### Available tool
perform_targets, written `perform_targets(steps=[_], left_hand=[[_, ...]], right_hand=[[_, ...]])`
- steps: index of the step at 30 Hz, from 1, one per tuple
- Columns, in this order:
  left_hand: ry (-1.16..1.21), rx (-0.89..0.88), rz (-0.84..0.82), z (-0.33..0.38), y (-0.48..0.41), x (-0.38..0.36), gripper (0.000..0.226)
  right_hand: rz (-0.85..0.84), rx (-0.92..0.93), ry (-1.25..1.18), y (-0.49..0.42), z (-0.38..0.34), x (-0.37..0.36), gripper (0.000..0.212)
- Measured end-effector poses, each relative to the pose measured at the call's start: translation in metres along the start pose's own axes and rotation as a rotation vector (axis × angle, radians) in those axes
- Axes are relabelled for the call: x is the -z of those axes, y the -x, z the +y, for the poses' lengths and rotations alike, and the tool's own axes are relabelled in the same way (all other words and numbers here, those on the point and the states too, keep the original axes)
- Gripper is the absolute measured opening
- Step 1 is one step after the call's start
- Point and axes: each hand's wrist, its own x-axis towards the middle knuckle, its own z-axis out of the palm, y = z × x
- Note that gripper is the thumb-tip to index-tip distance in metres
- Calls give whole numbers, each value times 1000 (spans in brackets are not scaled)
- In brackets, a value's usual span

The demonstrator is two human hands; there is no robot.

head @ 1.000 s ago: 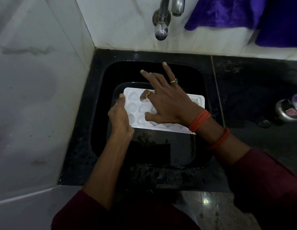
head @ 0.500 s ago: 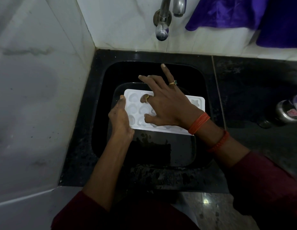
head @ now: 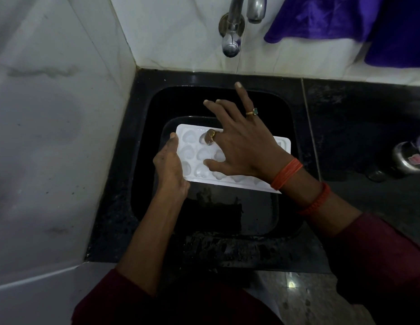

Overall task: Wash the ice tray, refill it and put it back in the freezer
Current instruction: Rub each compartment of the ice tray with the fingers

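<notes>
Only right hand (head: 241,146) moved, and not much. Its straight fingers (head: 218,109) dipped away from tap (head: 231,46) half a second ago and are now back up toward it. Outermost fingertip ends nearer tap than a second ago. Bent ringed finger (head: 208,138) slid slightly away from tap inside its tray (head: 284,146) cell, then part-way back.

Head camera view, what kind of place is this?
Probably a home kitchen: a black sink set in a dark counter, a metal tap on the white tiled wall above, and an ice tray over the basin.
</notes>
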Motion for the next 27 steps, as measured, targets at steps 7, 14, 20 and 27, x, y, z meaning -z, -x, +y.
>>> perform_targets(steps=[7, 14, 20, 27], left_hand=[[15, 8, 13, 1, -2, 1, 28], [28, 18, -16, -1, -2, 3, 34], [31, 10, -16, -2, -4, 5, 39], [37, -4, 18, 1, -3, 3, 33]], right_hand=[[36, -39, -58, 4, -5, -5, 58], [83, -69, -98, 8, -12, -8, 54], [153, -128, -126, 15, -15, -10, 50], [266, -123, -219, 22, -27, -9, 23]])
